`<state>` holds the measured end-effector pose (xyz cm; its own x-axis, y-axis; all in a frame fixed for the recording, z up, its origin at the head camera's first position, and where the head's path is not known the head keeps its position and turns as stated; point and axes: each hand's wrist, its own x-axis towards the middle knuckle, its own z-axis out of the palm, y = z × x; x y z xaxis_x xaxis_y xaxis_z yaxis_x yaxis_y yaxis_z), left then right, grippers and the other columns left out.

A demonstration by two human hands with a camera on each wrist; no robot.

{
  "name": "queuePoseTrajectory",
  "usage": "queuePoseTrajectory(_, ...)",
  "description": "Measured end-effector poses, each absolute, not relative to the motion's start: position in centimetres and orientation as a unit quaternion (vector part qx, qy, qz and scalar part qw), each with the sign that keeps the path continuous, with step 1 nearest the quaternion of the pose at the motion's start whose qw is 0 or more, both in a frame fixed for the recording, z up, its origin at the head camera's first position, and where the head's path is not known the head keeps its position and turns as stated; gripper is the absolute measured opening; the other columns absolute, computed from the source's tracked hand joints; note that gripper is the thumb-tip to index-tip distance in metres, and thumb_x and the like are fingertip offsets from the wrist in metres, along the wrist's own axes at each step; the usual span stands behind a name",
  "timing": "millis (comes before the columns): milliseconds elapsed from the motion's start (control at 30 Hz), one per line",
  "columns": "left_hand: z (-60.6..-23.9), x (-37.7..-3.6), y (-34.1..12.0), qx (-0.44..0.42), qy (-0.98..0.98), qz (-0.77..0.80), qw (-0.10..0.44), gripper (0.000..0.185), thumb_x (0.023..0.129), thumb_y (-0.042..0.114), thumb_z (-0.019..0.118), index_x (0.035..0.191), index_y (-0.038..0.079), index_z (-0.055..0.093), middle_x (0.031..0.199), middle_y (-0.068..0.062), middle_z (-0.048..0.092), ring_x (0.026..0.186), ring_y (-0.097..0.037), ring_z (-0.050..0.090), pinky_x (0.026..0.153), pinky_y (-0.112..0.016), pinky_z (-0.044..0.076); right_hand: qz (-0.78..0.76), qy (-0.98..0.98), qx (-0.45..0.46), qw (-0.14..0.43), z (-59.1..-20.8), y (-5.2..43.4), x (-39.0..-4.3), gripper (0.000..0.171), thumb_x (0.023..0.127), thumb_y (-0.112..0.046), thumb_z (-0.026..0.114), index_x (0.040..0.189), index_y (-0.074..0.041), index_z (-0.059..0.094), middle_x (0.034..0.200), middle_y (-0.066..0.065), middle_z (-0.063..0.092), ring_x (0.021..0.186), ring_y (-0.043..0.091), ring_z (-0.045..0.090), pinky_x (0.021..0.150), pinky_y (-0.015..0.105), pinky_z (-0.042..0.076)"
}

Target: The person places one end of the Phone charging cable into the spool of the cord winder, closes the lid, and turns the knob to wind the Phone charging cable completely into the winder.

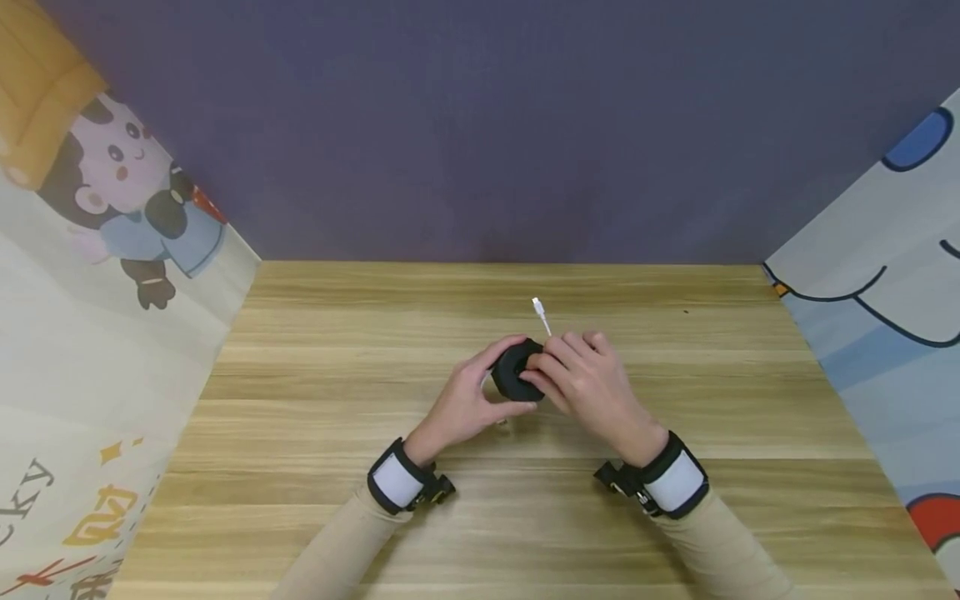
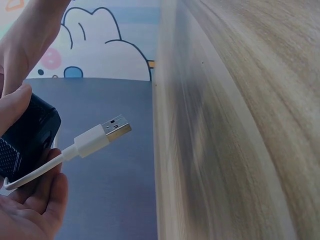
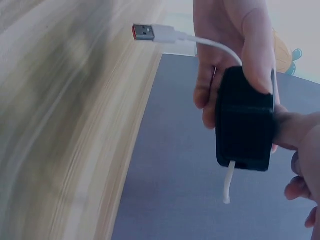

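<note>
A black, many-sided cable winder (image 1: pixel 514 372) is held above the table between the thumb and fingers of my left hand (image 1: pixel 480 392). My right hand (image 1: pixel 585 379) has its fingers curled at the winder's face, with thumb and forefinger at its middle. White cable comes out of the winder; one white connector (image 1: pixel 539 308) points away from me past the right hand. The other end, a USB plug (image 2: pixel 102 136), hangs out on the table side in the left wrist view. In the right wrist view the left thumb lies over the winder (image 3: pixel 245 120). Fingers partly hide the winder's face.
The wood-grain table (image 1: pixel 375 317) lies beneath both hands. A dark blue-grey panel (image 1: pixel 480 133) stands along its far edge, with cartoon-printed panels at left (image 1: pixel 90 350) and right (image 1: pixel 870 283). Both wrists wear black straps with camera mounts.
</note>
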<state>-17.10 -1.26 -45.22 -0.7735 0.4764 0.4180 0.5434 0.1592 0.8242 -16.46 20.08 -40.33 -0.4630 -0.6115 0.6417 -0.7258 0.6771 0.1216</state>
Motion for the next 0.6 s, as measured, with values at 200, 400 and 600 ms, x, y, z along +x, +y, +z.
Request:
queuePoseTrajectory(200, -45.2, -17.1, -1.2, -0.328, -0.755, -0.567, 0.034, 0.085, 0.082, 0.015, 0.09, 0.154, 0.011, 0.045, 0.149, -0.01, 0.057, 0.135, -0.022, 0.056, 0.113, -0.035, 0.046, 0.107, -0.863, 0.365, 0.332, -40.6, 19.6, -15.9, 0.039, 0.107, -0.041, 0.055, 0.093, -0.009, 0.071, 0.088, 0.005, 0.063, 0.076, 0.025, 0.058, 0.071, 0.042, 0.038)
queuePoseTrajectory(400, -45.2, -17.0, -1.0, -0.317, -0.759, -0.566, 0.049, 0.085, 0.08, 0.015, 0.091, 0.153, 0.011, 0.047, 0.148, -0.01, 0.058, 0.134, -0.023, 0.058, 0.114, -0.036, 0.046, 0.13, -0.866, 0.337, 0.346, -40.9, 19.0, -15.7, 0.04, 0.107, -0.041, 0.055, 0.091, -0.008, 0.071, 0.085, 0.006, 0.061, 0.074, 0.026, 0.058, 0.07, 0.042, 0.037)
queuePoseTrajectory(600, -45.1, -16.9, -0.9, -0.311, -0.762, -0.565, 0.058, 0.085, 0.079, 0.013, 0.091, 0.152, 0.012, 0.048, 0.148, -0.011, 0.058, 0.133, -0.023, 0.058, 0.113, -0.036, 0.046, 0.139, -0.862, 0.316, 0.37, -41.3, 18.5, -15.5, 0.037, 0.107, -0.036, 0.057, 0.088, -0.006, 0.067, 0.079, 0.006, 0.059, 0.069, 0.026, 0.054, 0.069, 0.042, 0.037)
